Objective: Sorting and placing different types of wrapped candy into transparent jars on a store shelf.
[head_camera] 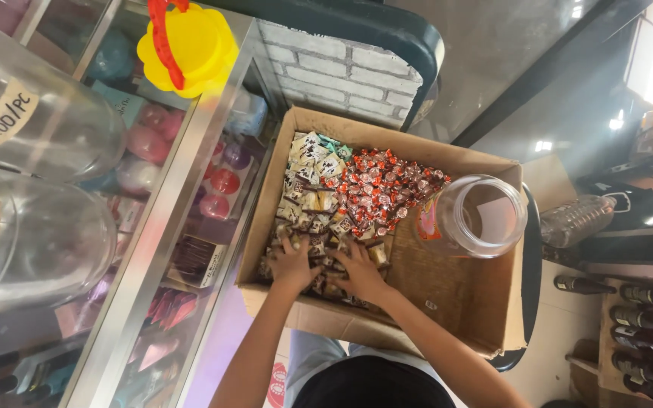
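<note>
A brown cardboard box rests on a dark chair in front of me. Inside it lie a heap of cream-and-brown wrapped candies along the left side and a heap of red-and-silver wrapped candies beside them. An open clear plastic jar lies tilted in the box's right part. My left hand and my right hand press down side by side into the near end of the cream candies, fingers spread and curled over them. Whether either hand holds any is hidden.
A glass display counter with a metal edge stands to the left, with round coloured items inside. Large clear jars and a yellow plastic lid sit on top. Dark bottles and a plastic water bottle lie at right.
</note>
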